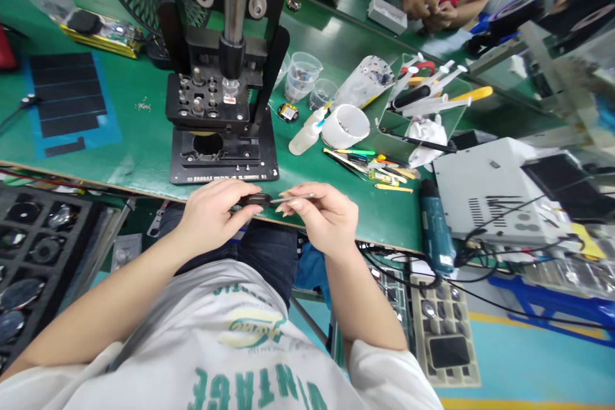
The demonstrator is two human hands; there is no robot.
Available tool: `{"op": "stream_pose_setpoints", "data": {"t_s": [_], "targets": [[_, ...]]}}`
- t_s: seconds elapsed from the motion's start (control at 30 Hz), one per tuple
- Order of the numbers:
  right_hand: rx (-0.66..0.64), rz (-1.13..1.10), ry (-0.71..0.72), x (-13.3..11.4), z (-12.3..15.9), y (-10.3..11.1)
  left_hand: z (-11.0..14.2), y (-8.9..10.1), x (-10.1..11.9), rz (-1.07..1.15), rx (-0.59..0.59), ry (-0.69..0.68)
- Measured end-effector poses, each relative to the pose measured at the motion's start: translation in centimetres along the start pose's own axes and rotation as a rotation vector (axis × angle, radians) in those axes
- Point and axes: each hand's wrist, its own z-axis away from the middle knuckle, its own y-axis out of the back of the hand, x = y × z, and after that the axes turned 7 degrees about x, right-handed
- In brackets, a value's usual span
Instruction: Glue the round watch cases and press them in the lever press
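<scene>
**Item 1:** left hand (pixel 211 210), its fingers (pixel 240 195) clenched around a small dark rounded part (pixel 257 200). The part sits just off the near edge of the green worktop (pixel 144 160), above the person's lap; its exact kind is too small to tell.

**Item 2:** right hand (pixel 324 218), its fingers (pixel 300 204) pinching a slim metal pick (pixel 294 198). The pick's tip is just beside the dark part; whether they touch cannot be told.

**Surroundings, by clock bearing from the hands, 12 o'clock pointing away from the person:**
- 12 o'clock: black hand press (pixel 216 77), standing on a black base plate (pixel 223 154).
- 1 o'clock: white squeeze bottle (pixel 305 134), white plastic cup (pixel 344 126) and clear plastic beakers (pixel 302 77).
- 1 to 2 o'clock: plastic syringes (pixel 432 93) on a green tray, with small yellow-handled tools (pixel 369 166) nearer the hands.
- 1 o'clock, far side: a co-worker's hands (pixel 425 6), working apart from the person's own.
- 3 o'clock: teal electric screwdriver (pixel 436 227) and white bench unit (pixel 490 195).
- 4 o'clock: beige sorting tray (pixel 444 333), below worktop level.
- 8 to 9 o'clock: black foam tray (pixel 33 256) holding round glass discs.
- 10 o'clock: black strips (pixel 70 96) on a blue mat.
</scene>
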Motion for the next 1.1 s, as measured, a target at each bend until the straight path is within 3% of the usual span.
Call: {"op": "stream_pose_setpoints", "data": {"t_s": [0.17,0.47,0.83,1.1], "targets": [[0.041,-0.104,-0.129,-0.1,-0.3,-0.6,-0.1,0.0,0.0,0.001,0.004,-0.009],[0.06,-0.185,-0.126,0.0,-0.4,-1.1,0.0,0.0,0.1,-0.002,-0.011,0.01],[0.038,-0.094,-0.138,0.5,-0.2,-1.3,-0.1,-0.1,0.1,-0.008,-0.006,-0.005],[-0.102,0.08,-0.023,-0.7,-0.7,-0.5,-0.2,-0.3,-0.1,-0.036,0.027,-0.043]]}}
